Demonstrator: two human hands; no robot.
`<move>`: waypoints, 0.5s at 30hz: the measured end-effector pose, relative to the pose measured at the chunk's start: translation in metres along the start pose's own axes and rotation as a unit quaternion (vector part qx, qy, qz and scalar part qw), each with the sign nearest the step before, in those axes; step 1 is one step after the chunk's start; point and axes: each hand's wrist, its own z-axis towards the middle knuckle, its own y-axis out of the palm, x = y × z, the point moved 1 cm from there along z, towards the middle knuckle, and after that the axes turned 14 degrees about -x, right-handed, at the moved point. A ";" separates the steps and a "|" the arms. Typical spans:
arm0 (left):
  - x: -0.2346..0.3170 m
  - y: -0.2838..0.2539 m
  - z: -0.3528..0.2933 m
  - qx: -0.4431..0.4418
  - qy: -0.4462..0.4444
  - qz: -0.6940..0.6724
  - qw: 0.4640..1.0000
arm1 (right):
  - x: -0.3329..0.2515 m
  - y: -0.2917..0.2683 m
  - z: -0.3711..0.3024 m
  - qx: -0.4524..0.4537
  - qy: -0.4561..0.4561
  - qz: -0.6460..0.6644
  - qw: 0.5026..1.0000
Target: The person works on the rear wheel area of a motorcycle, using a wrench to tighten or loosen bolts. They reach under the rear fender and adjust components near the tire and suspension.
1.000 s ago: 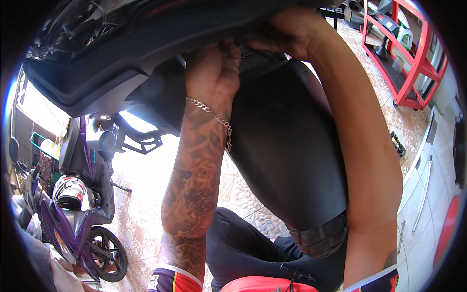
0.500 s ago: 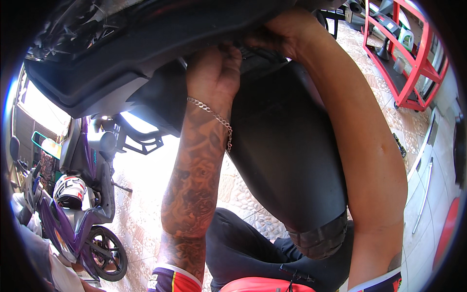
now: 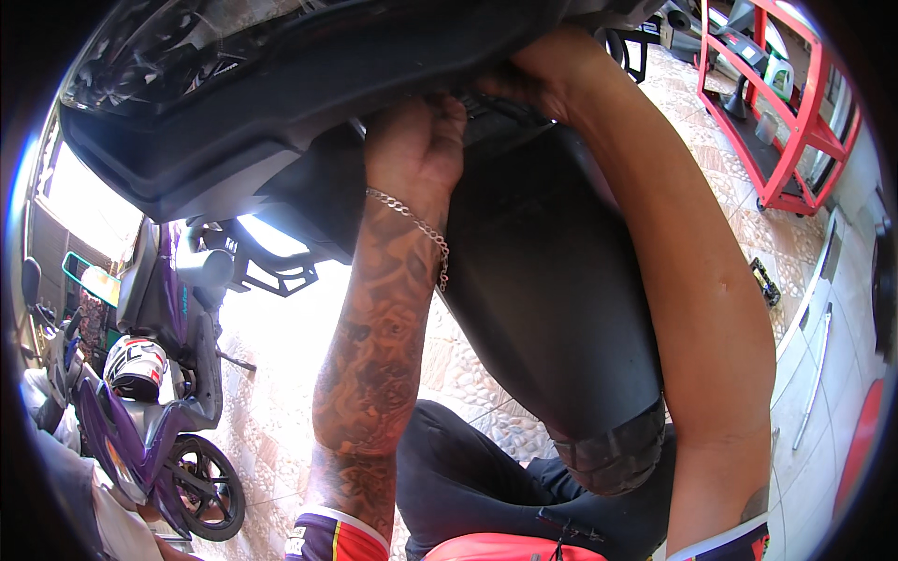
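The black plastic front panel of a motorcycle or scooter spans the top of the view. My left hand reaches up under its lower edge, fingers curled and partly hidden there. From the right, my right hand goes under the same edge, its fingers bent in deep shadow close to the left hand's. Whatever the two hands grip is too dark and covered to make out. Below them, between my forearms, lies a smooth black front mudguard over a knobbly tyre.
A purple scooter stands at the left, with a white helmet on it and a person beside it. At the far right is a red tool trolley carrying bottles. A small black part lies on the stone-patterned floor.
The front panel appears slightly farther right and lower in view. Both hands stay under its edge with only a tiny shift. More of the small part on the floor shows beside my right arm.
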 end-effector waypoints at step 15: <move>0.006 -0.005 -0.006 -0.007 -0.017 -0.028 0.999 | -0.013 0.007 -0.028 0.069 0.028 -0.167 0.983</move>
